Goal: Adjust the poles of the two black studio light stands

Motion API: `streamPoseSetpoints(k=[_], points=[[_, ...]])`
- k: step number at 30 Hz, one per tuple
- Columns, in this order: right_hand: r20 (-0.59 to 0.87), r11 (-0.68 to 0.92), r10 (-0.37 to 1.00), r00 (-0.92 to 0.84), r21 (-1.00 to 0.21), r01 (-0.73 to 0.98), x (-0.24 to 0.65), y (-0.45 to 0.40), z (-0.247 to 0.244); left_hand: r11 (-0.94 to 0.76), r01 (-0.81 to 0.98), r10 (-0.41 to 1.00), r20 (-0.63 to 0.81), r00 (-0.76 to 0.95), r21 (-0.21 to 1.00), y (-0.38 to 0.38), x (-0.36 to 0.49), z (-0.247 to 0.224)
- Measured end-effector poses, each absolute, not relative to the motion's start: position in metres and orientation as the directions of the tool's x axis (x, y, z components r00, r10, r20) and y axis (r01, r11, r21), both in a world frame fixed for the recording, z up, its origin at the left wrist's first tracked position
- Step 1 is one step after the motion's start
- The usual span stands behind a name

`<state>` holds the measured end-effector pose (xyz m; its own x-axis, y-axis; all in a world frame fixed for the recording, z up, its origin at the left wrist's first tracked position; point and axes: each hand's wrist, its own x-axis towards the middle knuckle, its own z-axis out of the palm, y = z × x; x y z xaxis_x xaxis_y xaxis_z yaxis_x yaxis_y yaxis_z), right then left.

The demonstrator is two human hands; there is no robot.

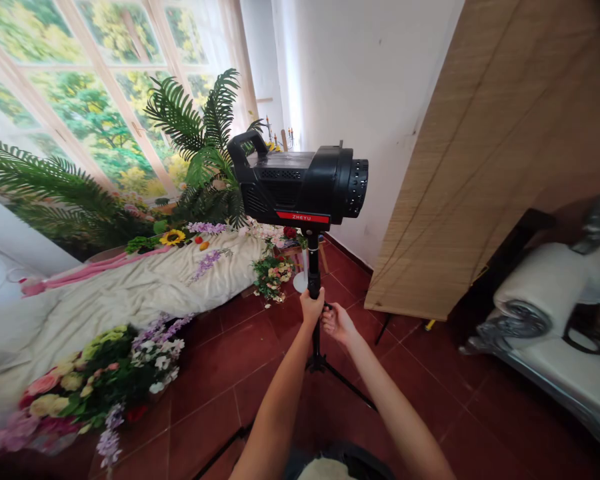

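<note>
A black studio light (pixel 290 187) with a red label sits on top of a black light stand (pixel 317 343) in front of me. My left hand (pixel 312 307) is wrapped around the stand's upright pole, just below a collar. On the pole's right side, my right hand (pixel 338 323) pinches a small black locking knob (pixel 327 306) between thumb and fingers. The light's round front end points right, and its carrying handle (pixel 247 143) rises at the back left. The stand's legs spread over the floor, partly behind my arms.
A cloth-draped bench (pixel 145 287) with flowers stands left, before a bright window backdrop (pixel 90 100). Flower bouquets (pixel 80 387) sit at its front. A tall woven blind (pixel 445 167) leans at the right, near a white and silver sofa (pixel 545 300). Red tiles (pixel 205 387) cover the floor.
</note>
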<state>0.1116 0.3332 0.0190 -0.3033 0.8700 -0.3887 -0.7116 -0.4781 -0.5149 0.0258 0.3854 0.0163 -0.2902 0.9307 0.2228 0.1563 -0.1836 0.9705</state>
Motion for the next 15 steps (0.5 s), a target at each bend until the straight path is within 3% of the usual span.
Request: streamPoseSetpoints(k=[2, 5, 9, 15], points=[[-0.371, -0.318, 0.928, -0.032, -0.744, -0.588, 0.110, 0.330, 0.012, -0.190, 0.138, 0.932, 0.223, -0.285, 0.972, 0.386, 0.026, 0.014], [-0.084, -0.016, 0.955, 0.284, -0.972, -0.233, 0.113, 0.325, 0.007, -0.192, 0.117, 0.935, 0.218, -0.279, 0.974, 0.388, 0.026, 0.012], [0.218, 0.172, 0.927, 0.304, -0.970, 0.170, 0.124, 0.317, 0.013, -0.189, 0.126, 0.933, 0.218, -0.286, 0.974, 0.389, 0.026, 0.010], [0.410, 0.286, 0.899, 0.157, -0.818, 0.499, 0.135, 0.309, 0.030, -0.197, 0.150, 0.930, 0.233, -0.283, 0.969, 0.391, 0.026, 0.009]])
